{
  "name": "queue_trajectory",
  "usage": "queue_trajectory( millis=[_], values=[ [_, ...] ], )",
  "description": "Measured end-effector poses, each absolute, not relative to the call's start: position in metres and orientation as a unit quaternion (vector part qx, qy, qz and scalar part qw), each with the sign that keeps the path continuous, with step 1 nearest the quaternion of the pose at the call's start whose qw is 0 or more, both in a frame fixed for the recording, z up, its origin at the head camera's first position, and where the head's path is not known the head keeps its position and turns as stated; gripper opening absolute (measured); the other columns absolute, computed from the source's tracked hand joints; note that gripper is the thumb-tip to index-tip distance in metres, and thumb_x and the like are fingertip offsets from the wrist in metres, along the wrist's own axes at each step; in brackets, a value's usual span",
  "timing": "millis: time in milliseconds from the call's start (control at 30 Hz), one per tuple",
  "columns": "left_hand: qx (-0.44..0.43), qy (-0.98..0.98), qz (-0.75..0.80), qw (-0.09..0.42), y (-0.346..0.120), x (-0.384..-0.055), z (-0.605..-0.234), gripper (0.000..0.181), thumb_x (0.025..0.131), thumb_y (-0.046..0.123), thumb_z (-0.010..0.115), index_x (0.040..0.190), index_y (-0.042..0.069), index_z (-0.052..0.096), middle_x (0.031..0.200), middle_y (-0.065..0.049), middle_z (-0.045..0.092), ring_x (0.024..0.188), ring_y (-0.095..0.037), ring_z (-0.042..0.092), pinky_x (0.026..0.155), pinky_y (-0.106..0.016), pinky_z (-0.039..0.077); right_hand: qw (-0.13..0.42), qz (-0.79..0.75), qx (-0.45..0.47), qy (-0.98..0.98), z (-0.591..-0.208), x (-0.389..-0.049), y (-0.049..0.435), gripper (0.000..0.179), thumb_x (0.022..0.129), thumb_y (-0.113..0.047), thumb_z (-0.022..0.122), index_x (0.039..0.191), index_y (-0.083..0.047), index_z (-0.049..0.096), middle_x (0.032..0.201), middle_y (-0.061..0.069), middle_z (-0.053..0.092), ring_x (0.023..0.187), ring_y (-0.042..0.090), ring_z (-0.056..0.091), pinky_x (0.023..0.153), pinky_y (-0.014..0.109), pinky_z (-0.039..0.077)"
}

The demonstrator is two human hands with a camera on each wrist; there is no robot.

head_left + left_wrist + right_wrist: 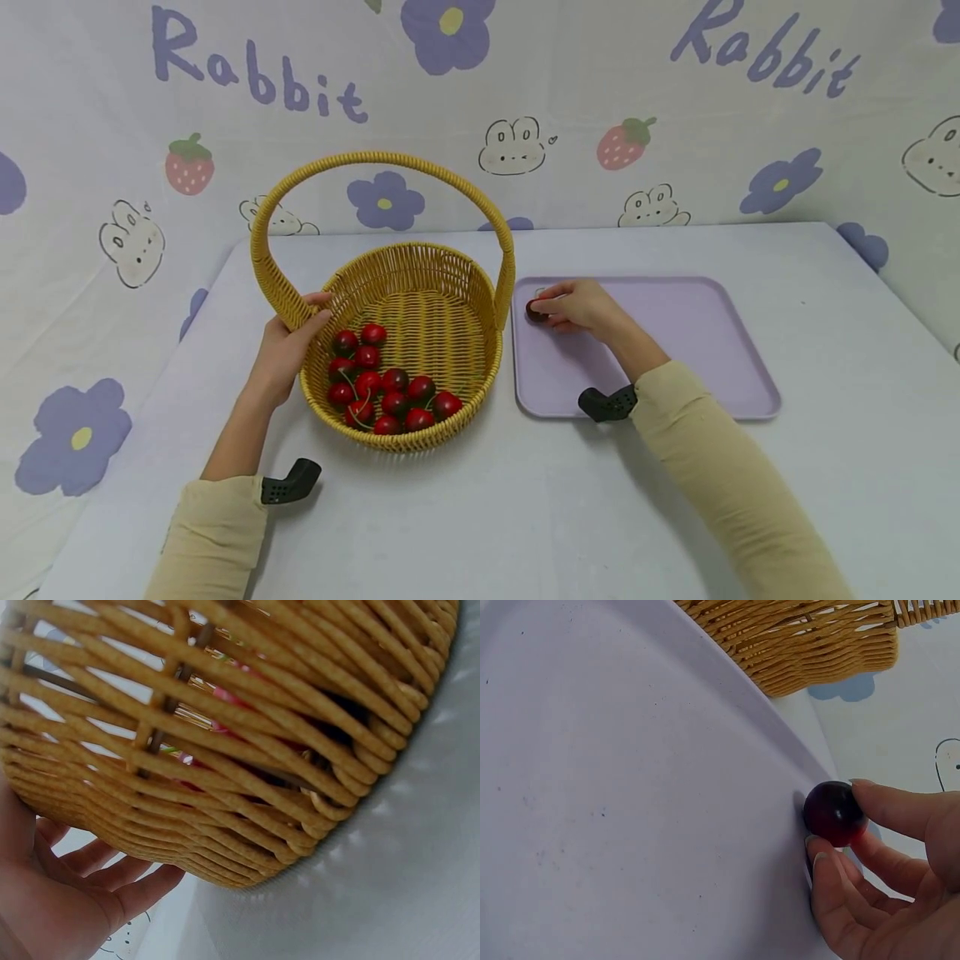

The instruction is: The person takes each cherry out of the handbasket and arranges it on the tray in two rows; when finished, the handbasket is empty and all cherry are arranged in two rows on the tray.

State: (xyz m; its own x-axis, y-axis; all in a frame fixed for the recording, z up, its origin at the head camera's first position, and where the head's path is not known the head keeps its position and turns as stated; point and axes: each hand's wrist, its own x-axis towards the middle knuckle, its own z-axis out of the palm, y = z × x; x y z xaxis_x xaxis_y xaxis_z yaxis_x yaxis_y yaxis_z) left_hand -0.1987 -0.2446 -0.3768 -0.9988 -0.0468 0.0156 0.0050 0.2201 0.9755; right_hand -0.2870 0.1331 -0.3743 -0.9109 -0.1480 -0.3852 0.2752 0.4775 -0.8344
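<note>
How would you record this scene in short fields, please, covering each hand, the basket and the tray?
Left hand: grips wicker basket at the foot of its arched handle
Right hand: pinches dark red cherry at far-left corner of lilac tray
Basket contents: red cherries, gathered toward near and left sides
Tray position: right of basket
Surface: white table

The left arm [213, 529] and right arm [750, 483] reach forward, leaning in toward each other. Both hands are bare. The left hand [283, 357] holds on, with small gaps between its fingers [150, 889]. The right hand [587, 308] pinches with its thumb [896, 810] and bent fingers [836, 892].
</note>
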Motion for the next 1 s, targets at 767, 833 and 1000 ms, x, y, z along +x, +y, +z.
queue_trajectory(
  millis=[767,833,1000],
  values=[
    [0.006,-0.783,-0.621,0.024,-0.244,-0.198,-0.377,0.047,0.101,0.026,0.049,0.139,0.0,0.043,0.144,-0.018,0.038,0.131,-0.031,0.035,0.105,-0.05,0.027,0.201,-0.488,0.045,0.848,-0.37,-0.287,0.137,0.04,0.092,-0.023,0.065,0.125,0.0,0.058,0.113,0.014,0.061,0.083,0.014,0.06,0.07,0.024,0.05],
    [0.006,-0.782,-0.622,0.023,-0.244,-0.197,-0.376,0.047,0.101,0.025,0.049,0.14,0.0,0.042,0.145,-0.018,0.037,0.131,-0.031,0.035,0.105,-0.05,0.027,0.2,-0.493,0.044,0.846,-0.369,-0.286,0.138,0.04,0.093,-0.023,0.064,0.125,0.0,0.058,0.112,0.015,0.061,0.083,0.016,0.06,0.071,0.025,0.051],
    [0.006,-0.782,-0.622,0.024,-0.244,-0.197,-0.377,0.047,0.101,0.025,0.049,0.14,0.0,0.042,0.145,-0.018,0.037,0.131,-0.031,0.035,0.105,-0.05,0.027,0.204,-0.523,0.028,0.827,-0.363,-0.284,0.144,0.047,0.097,-0.028,0.056,0.132,0.004,0.051,0.116,0.019,0.056,0.094,0.023,0.061,0.08,0.031,0.051]
  ],
)
